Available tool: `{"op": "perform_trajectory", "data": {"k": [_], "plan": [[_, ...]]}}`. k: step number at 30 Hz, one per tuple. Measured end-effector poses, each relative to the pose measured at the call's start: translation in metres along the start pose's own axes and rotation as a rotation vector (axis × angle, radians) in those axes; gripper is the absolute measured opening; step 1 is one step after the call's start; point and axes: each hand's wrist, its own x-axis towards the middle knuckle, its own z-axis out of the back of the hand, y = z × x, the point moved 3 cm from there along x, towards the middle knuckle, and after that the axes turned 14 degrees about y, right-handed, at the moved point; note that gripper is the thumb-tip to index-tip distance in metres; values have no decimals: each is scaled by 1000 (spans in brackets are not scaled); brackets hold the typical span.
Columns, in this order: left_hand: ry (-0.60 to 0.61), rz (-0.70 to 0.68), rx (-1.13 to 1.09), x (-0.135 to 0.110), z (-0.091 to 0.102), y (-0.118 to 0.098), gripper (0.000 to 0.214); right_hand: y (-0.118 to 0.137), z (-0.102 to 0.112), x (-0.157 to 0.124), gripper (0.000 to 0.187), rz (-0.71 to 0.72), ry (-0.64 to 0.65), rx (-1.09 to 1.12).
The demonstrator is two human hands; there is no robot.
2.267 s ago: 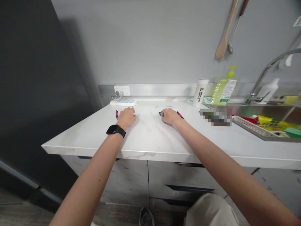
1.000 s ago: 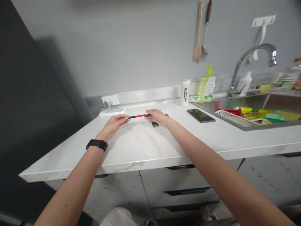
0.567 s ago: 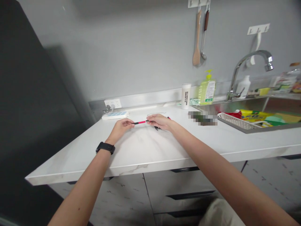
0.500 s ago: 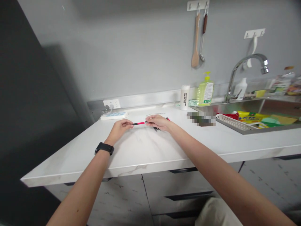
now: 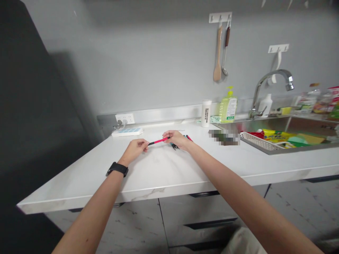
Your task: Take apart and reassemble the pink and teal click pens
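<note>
A slim red and black pen [image 5: 159,141] is held just above the white countertop [image 5: 156,165], slightly tilted, its right end higher. My left hand [image 5: 136,149], with a black watch [image 5: 117,169] on its wrist, pinches the black end. Closed around the other end is my right hand [image 5: 175,138], which hides that tip. Under and behind the right hand lie several more pens [image 5: 174,146], with dark, teal and red parts showing. They are partly covered by that hand.
A power strip [image 5: 127,132] lies at the back left. A white canister [image 5: 206,113], a yellow-green soap bottle [image 5: 228,106] and a pixelated item [image 5: 224,137] are to the right. Beyond is the sink [image 5: 267,152], holding a white basket [image 5: 258,141] and packages.
The pen has gone from nearly level to tilted, its left end lower. More of the pens behind my right hand shows. The camera view has shifted slightly.
</note>
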Motion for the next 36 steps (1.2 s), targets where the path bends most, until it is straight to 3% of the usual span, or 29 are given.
{"op": "perform_trajectory", "data": {"k": [3, 7, 10, 12, 17, 24, 29, 34, 36], "plan": [[-7, -7, 25, 1, -1, 1, 34, 1, 1, -1, 25, -37, -25, 37], [-42, -117, 169, 1, -1, -5, 31, 5, -1, -6, 23, -65, -19, 25], [-20, -62, 218, 2, -1, -6, 34, 5, -2, -7, 26, -58, 4, -15], [-15, -8, 213, 2, -1, -6, 45, 4, -1, -6, 28, -52, 16, -19], [-28, -126, 168, 2, -4, -9, 32, 3, 1, -5, 28, -35, 6, -15], [-18, -103, 106, 2, -7, -4, 30, 7, -2, -7, 30, -40, 29, -34], [121, -89, 7, 2, -13, -1, 30, 5, -3, -5, 30, -19, 41, -21], [130, -122, -45, 2, -17, 0, 36, 4, -2, -4, 31, -24, 33, -18], [182, -113, -38, 2, -19, 0, 29, 4, -3, -4, 31, -26, 32, -21]]}}
